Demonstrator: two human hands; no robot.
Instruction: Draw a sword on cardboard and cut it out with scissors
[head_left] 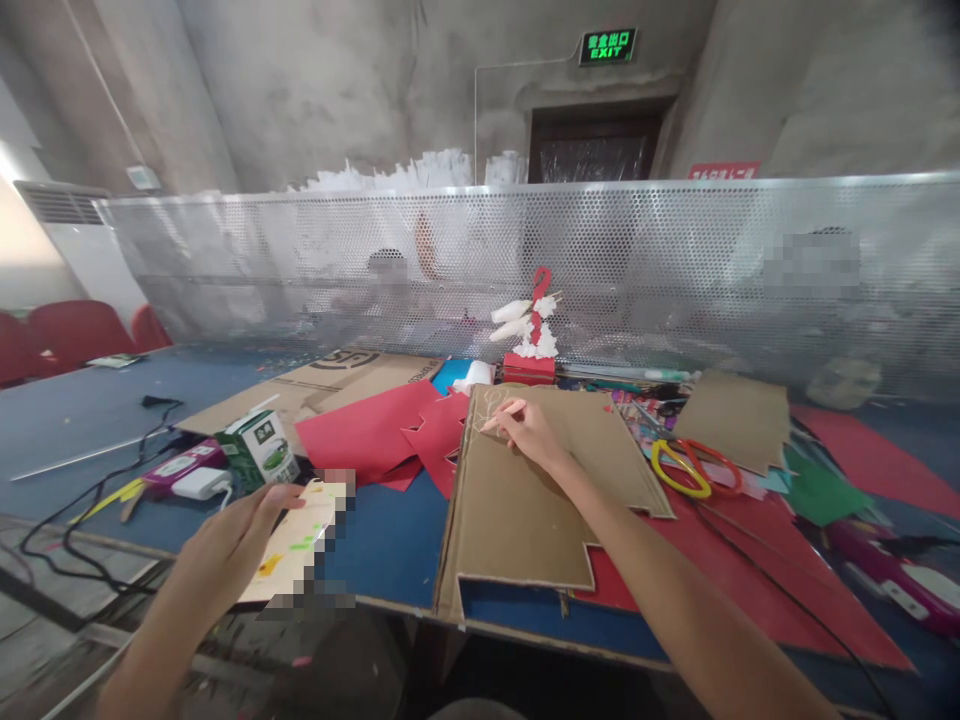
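My right hand (525, 428) is closed around a slim pale pencil (501, 415), its tip down at a brown cardboard sheet (525, 510). Pale curved lines (493, 398) are drawn at the far left of that sheet. At the table's front edge, my left hand (232, 545) grips a phone (296, 540) with a bright cream screen; part of it is blurred out by blocks. The cardboard has a notch cut at its near right corner and overlaps red paper (611, 580).
Yellow-and-red-handled scissors (679, 470) lie right of the cardboard among scraps. A green milk carton (259, 450), purple power strip (184, 468) and black cables (105, 480) stand left. Behind are a red-and-white flower ornament (534, 330) and a perforated metal screen (300, 260).
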